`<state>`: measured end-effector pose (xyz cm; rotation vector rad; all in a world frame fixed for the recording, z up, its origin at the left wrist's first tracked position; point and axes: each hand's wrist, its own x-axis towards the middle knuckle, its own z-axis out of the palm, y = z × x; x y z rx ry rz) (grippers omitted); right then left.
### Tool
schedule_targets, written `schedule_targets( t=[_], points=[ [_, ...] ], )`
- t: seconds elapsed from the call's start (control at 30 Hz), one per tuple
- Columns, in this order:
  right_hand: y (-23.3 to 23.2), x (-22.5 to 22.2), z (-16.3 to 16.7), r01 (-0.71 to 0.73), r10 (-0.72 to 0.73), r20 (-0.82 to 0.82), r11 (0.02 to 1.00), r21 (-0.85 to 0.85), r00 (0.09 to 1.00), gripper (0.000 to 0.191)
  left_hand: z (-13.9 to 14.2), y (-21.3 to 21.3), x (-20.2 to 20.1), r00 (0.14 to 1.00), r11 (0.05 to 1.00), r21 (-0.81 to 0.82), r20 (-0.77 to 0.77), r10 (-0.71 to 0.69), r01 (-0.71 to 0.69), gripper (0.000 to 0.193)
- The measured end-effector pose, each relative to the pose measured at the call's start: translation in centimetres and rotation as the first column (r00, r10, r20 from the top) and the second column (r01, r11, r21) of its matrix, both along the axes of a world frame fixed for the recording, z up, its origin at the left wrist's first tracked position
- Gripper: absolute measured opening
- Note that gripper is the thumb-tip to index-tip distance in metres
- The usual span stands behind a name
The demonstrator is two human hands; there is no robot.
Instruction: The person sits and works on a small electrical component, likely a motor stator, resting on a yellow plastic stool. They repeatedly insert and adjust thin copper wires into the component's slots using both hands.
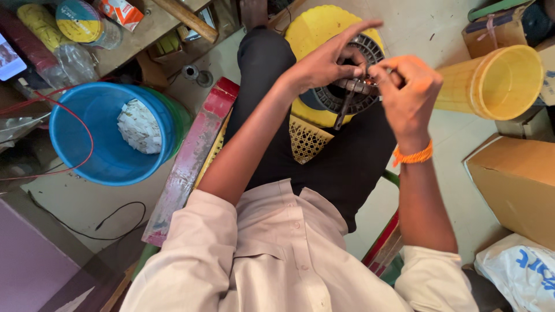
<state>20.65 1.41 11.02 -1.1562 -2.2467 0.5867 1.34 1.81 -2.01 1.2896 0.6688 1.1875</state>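
Observation:
A yellow round housing (324, 26) with a dark ribbed motor core (370, 52) rests on my lap against my dark trousers. My left hand (324, 60) reaches over it, index finger stretched out, thumb and other fingers pinching a small dark metal part (356, 85) at the core's centre. My right hand (407, 92), orange-stained and with an orange thread on the wrist, pinches the same part from the right. A thin dark strip (343, 112) hangs down from the part.
A blue bucket (87, 124) with crumpled white paper stands at left, red wire (75, 115) looping over it. A red-painted wooden seat rail (193, 156) runs beside my leg. A yellow plastic tub (497, 84) lies on its side at right, above cardboard boxes (517, 185).

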Motion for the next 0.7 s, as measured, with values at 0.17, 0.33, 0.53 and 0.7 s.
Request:
schedule_targets(
  t=[0.17,0.33,0.53,0.7],
  points=[
    [-4.0,-1.3,0.4,-0.025,0.024,-0.029,0.999,-0.044,0.999,0.010,0.3,0.8,-1.4,0.985,0.984,0.054,0.020,-0.172,0.171,0.057],
    [-5.4,-1.5,-0.6,0.017,-0.018,-0.016,0.997,-0.072,1.000,0.009,0.8,0.6,-1.5,0.987,0.986,0.063,-0.058,-0.153,0.156,0.028],
    [-7.0,-0.5,-4.1,-0.041,0.041,-0.003,0.999,-0.003,0.999,0.009,2.7,-0.6,-1.7,0.985,1.000,-0.017,-0.170,-0.020,0.017,0.025],
    [-7.0,2.4,-5.2,0.031,-0.031,0.005,0.997,-0.064,1.000,0.008,4.0,-3.7,-0.6,0.896,0.874,0.462,-0.311,0.317,-0.149,0.048]
  ],
)
